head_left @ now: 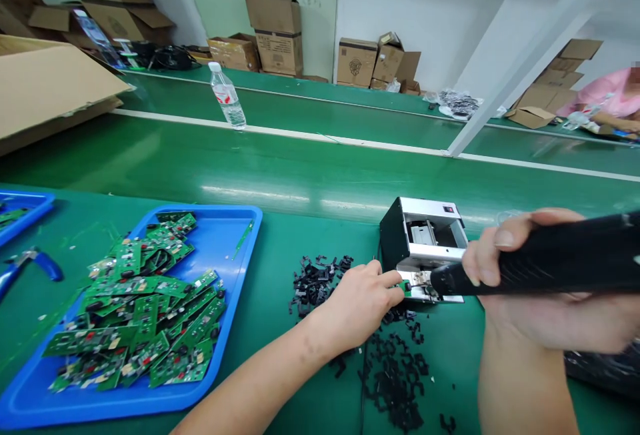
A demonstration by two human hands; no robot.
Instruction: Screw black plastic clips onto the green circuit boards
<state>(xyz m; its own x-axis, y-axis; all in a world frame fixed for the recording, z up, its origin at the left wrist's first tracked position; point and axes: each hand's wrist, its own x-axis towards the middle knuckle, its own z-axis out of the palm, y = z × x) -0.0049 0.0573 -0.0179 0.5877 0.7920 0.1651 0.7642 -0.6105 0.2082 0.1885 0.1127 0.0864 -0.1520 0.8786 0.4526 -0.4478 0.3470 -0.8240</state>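
My right hand [525, 281] is wrapped round a black electric screwdriver [550, 258], its tip pointing left. My left hand [363, 298] pinches a small green circuit board [407, 287], mostly covered by the fingers. The board is at the front of a black and white screw feeder [430, 207], close to the screwdriver's tip. Whether the tip touches the board I cannot tell. Loose black plastic clips [320, 281] lie beside and below my left hand. To the left, a blue tray [253, 235] holds a heap of green circuit boards [145, 315].
Blue-handled pliers [47, 266] and a second blue tray [43, 205] lie at the far left. A water bottle [229, 98] stands on the ledge behind, near a large open carton [55, 81]. Cartons [277, 35] line the back bench. Another person [607, 98] sits at the far right.
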